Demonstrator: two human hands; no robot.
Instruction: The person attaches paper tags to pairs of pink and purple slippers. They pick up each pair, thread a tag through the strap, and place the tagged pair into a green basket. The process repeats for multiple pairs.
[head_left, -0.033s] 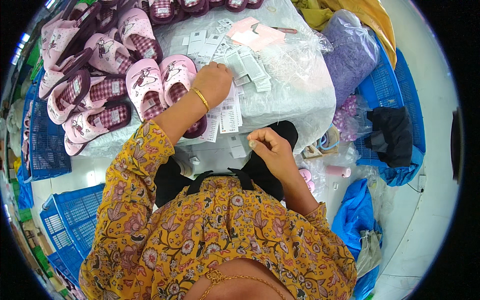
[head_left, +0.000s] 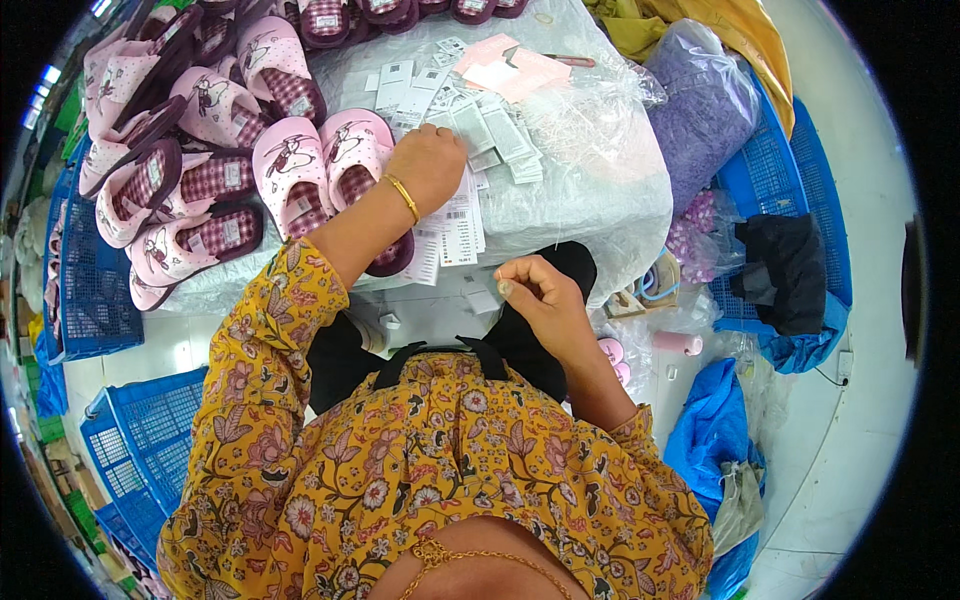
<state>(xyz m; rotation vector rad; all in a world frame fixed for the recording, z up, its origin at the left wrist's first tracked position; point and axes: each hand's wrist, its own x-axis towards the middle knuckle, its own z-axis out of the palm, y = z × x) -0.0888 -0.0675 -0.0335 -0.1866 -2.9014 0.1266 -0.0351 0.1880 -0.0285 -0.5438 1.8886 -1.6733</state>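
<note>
My left hand (head_left: 430,172), with a gold bangle at the wrist, rests on the table beside a spread of white paper tags (head_left: 505,135). Its fingers curl downward, and what they grip is hidden. Under that hand, long printed label strips (head_left: 460,232) hang over the table's near edge. My right hand (head_left: 548,295) is pinched closed above my lap. A small white tag (head_left: 481,299) dangles just left of its fingertips; the thread between them is too fine to make out. Left of my left forearm stands a pair of pink slippers (head_left: 290,165) with dark checked insoles.
More pink slippers (head_left: 205,105) are heaped on the left of the plastic-covered table (head_left: 600,210). Pink paper pieces (head_left: 515,68) and a small cutter (head_left: 570,61) lie farther back. Blue crates (head_left: 150,430) stand at the left, others at the right by a purple bundle (head_left: 700,105).
The small white tag by my right fingertips has swung slightly to the right and tilted. Both hands stay almost where they were.
</note>
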